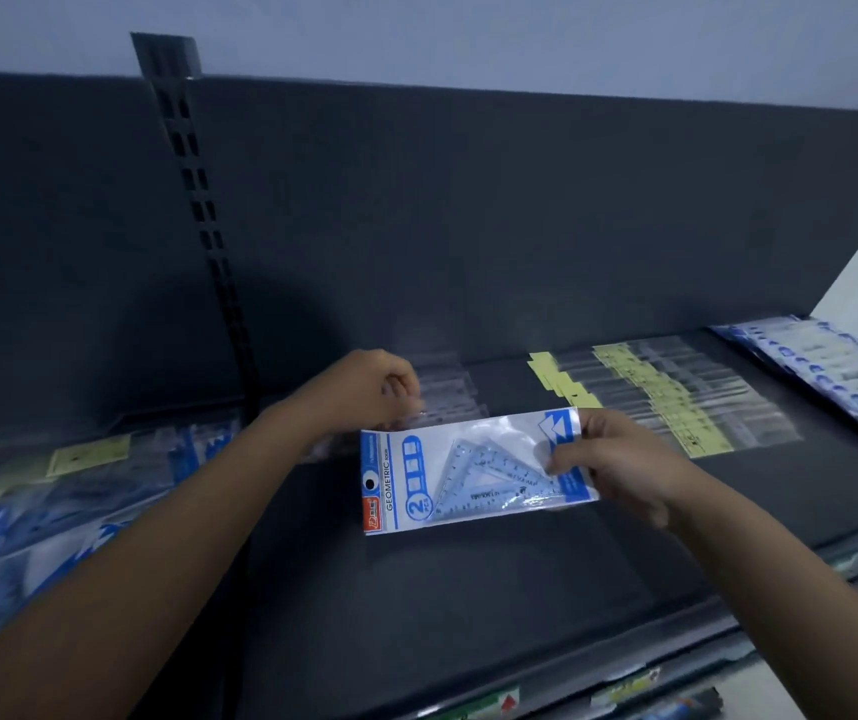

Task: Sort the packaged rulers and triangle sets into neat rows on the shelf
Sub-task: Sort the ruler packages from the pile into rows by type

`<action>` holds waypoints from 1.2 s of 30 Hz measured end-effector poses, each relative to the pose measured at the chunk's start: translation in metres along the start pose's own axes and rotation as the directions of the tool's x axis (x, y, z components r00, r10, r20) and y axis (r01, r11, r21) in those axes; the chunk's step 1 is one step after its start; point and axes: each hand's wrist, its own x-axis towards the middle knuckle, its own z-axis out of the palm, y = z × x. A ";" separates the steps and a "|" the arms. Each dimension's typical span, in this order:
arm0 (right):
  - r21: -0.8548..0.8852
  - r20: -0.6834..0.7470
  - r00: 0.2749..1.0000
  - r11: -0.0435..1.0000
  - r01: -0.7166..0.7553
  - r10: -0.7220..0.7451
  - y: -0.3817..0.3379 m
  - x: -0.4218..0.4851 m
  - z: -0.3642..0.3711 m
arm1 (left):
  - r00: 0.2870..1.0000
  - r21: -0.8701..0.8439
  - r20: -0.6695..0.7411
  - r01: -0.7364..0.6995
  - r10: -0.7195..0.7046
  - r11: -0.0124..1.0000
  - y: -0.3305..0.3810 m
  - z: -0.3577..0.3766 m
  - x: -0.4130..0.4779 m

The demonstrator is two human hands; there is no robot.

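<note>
Far left, next shelf bay: unsorted heap of packets point(53, 491), blue triangle sets and yellow-carded rulers overlapping at odd angles. Judged to be the stock not yet sorted.

Slotted upright point(193, 200) divides that bay from the working shelf point(468, 589).

Left hand point(370, 392): fingers curled, apparently pinching the near end of some clear ruler packets point(447, 392) that lie toward the back panel. Exact hold is blurred. Likely it is steadying them so the start of this row does not slide.

Centre: triangle set packet point(473, 472), the item in hand, held level just above the bare shelf, with its long side parallel to the shelf front. The printed header points left. Its upper left corner is just beside the left hand.

Right hand point(619, 459): grasps the packet's right end, thumb on top and fingers beneath. An end grip keeps the label readable and lets the flat packet be laid down square.

Right of it: ruler row point(666, 392), clear sleeves with yellow cards, shingled in an even overlap.

Far right: triangle set row point(821, 371), blue and white, shingled the same way against the end wall.

Judgement: the held packet matches the far-right row and likely belongs there. The thin film is slippery, so the overlap could slip on placement.
</note>
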 end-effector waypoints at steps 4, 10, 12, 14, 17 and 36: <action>0.010 -0.006 1.000 1.000 0.014 -0.014 -0.001 0.011 -0.024 | 0.972 -0.209 0.233 0.020 0.030 0.978 0.050 -0.001 0.014; 0.019 -0.022 0.997 0.997 0.076 -0.076 0.004 0.006 -0.091 | 0.916 0.004 0.400 -0.028 0.024 1.000 0.112 0.028 0.045; -0.003 -0.008 0.994 0.994 0.110 -0.110 0.009 0.001 -0.124 | 0.923 -0.012 0.382 -0.035 0.037 0.999 0.137 0.045 0.058; -0.002 0.016 0.991 0.991 0.136 -0.136 0.016 -0.006 -0.165 | 0.928 -0.059 0.369 -0.027 0.047 0.998 0.166 0.068 0.074; 0.004 -0.007 0.985 0.985 0.171 -0.171 0.030 -0.014 -0.235 | 0.940 -0.122 0.334 -0.026 0.065 0.992 0.218 0.113 0.101; -0.774 0.095 0.968 0.595 0.219 -0.233 0.117 -0.002 -0.526 | 0.987 0.164 0.046 0.144 -0.153 0.976 0.396 0.331 0.237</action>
